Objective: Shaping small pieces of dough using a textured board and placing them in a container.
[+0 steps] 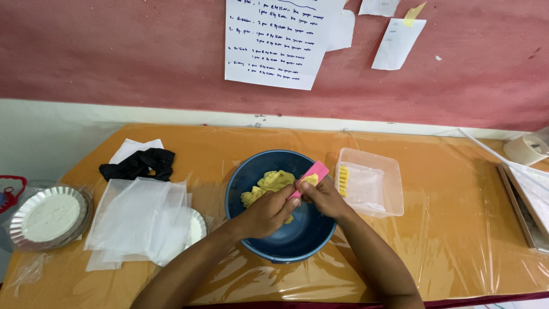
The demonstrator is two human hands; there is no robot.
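A blue bowl (269, 243) sits in the middle of the orange table, with a lump of yellow dough (269, 184) inside. Both my hands are over the bowl. My right hand (322, 196) grips a pink comb-like scraper (311, 173) with dough stuck on its end. My left hand (264, 214) is closed on the scraper's lower end, its fingers against the dough. A clear plastic tub (377, 197) just right of the bowl holds a yellow comb (343, 180).
Left of the bowl lie a pile of clear plastic sheets (137, 220), a black cloth (139, 165) and a stack of foil dishes (50, 217). A metal tray (523, 212) and a tape roll (526, 150) are at the right edge. Paper notes hang on the red wall.
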